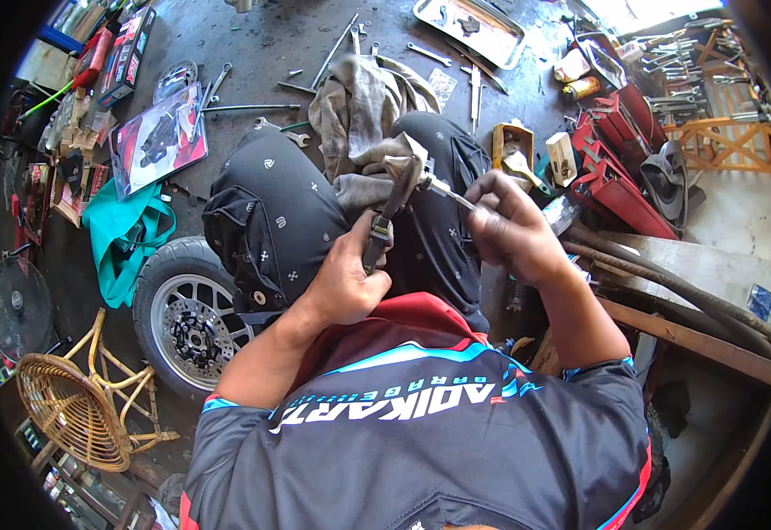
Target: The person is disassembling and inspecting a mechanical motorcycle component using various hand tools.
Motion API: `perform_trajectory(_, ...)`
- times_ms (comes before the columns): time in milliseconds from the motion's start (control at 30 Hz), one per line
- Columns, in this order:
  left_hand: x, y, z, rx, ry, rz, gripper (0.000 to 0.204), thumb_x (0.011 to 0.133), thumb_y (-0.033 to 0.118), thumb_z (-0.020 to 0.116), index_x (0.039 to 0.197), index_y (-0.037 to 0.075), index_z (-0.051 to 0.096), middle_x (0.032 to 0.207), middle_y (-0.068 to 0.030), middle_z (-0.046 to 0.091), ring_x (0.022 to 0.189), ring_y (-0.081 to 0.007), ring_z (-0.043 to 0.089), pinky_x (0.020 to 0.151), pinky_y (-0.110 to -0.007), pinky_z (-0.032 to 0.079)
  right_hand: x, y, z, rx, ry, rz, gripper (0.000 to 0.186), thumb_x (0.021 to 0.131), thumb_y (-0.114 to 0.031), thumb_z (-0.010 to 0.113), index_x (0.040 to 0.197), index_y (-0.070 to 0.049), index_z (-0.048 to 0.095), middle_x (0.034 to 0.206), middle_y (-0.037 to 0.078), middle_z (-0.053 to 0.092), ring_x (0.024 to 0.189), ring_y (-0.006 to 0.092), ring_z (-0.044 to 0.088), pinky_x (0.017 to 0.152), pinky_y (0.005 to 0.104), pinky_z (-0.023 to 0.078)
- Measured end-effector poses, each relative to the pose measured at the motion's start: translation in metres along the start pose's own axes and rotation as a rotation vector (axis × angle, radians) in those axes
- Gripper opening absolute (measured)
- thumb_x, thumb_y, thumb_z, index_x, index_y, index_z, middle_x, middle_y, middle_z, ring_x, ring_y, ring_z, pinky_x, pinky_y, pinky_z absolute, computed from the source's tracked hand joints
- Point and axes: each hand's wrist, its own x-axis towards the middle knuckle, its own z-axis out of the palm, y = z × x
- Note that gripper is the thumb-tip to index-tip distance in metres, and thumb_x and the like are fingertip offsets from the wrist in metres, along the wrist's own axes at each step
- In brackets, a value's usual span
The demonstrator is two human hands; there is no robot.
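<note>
My left hand (350, 276) is closed round the lower end of a long dark metal part (399, 194), held upright over my lap. The part's upper end is curved, and a small silver piece sits beside it; its exact kind I cannot tell. My right hand (516, 228), smeared a little by motion, pinches a thin silver rod-shaped tool (452, 193). The tool's far end meets the silver piece. Behind the part, a crumpled grey-beige rag (363, 106) lies between and over my knees.
Several wrenches (429, 55) and a metal tray (500, 37) lie ahead on the dark floor. A wheel with a brake disc (160, 300), a teal bag (116, 252) and a rattan stool (76, 415) stand left. At right are a red toolbox (611, 190) and thick hoses (668, 274).
</note>
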Motion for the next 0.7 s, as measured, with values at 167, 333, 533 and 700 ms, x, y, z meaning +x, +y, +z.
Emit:
perform_trajectory(167,0.001,-0.004,0.003,-0.077,0.035,-0.02,0.054,0.074,-0.011,0.049,0.127,-0.001,0.046,0.094,-0.002,0.047,0.076,-0.0088,0.044,0.071,-0.024,0.043,-0.001,0.0,0.011,-0.529,0.322,-0.436,0.016,0.081,0.001,0.069,0.096,-0.001,0.064,0.091,0.014,0.06,0.08,0.0297,0.061,0.071,0.0366,0.05)
perform_trajectory(333,0.002,0.001,0.003,0.108,-0.037,-0.037,0.053,0.073,-0.011,0.047,0.125,-0.001,0.045,0.093,-0.0023,0.048,0.076,-0.0086,0.044,0.07,-0.024,0.042,0.003,0.011,0.016,0.12,0.361,0.113,0.008,0.097,-0.01,0.059,0.1,-0.003,0.062,0.073,0.004,0.057,0.056,0.0156,0.052,0.051,0.0267,0.043)
perform_trajectory(533,0.002,-0.002,0.0,-0.216,0.019,-0.059,0.041,0.071,-0.008,0.044,0.11,0.005,0.046,0.088,0.0006,0.04,0.072,-0.0073,0.039,0.064,-0.023,0.037,-0.001,-0.005,0.01,0.273,0.078,0.194,0.035,0.081,-0.002,0.067,0.112,-0.004,0.051,0.093,0.005,0.055,0.083,0.0148,0.056,0.078,0.0262,0.045)
perform_trajectory(700,0.005,0.005,0.0,-0.39,-0.012,-0.133,0.045,0.071,-0.009,0.043,0.111,0.009,0.047,0.091,0.0006,0.039,0.075,-0.0071,0.039,0.065,-0.023,0.037,0.007,-0.001,0.02,-0.466,0.376,-0.414,0.026,0.081,0.003,0.07,0.106,-0.003,0.069,0.095,0.015,0.061,0.081,0.0305,0.065,0.068,0.0386,0.055)
